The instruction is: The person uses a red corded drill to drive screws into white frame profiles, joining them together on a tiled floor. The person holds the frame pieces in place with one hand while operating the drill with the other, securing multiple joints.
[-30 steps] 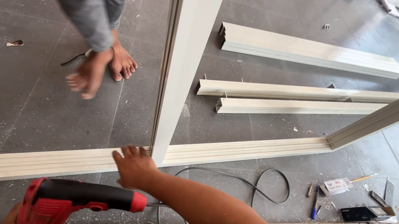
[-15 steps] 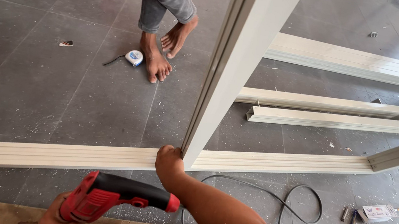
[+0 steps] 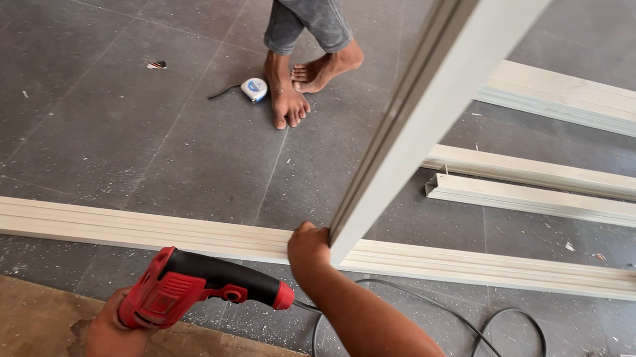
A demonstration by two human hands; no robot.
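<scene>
While standing on dark grey tiled floor point(image 3: 92, 130) strewn with shavings, left hand point(image 3: 114, 340) gripping red drill point(image 3: 195, 286), right hand point(image 3: 310, 248) closed on white frame point(image 3: 121, 225).

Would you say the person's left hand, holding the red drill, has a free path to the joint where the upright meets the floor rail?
Probably yes. The left hand holds the red drill just short of the floor rail, with bare floor between. Only the right hand, gripping the rail beside the upright, crowds the joint.
</scene>
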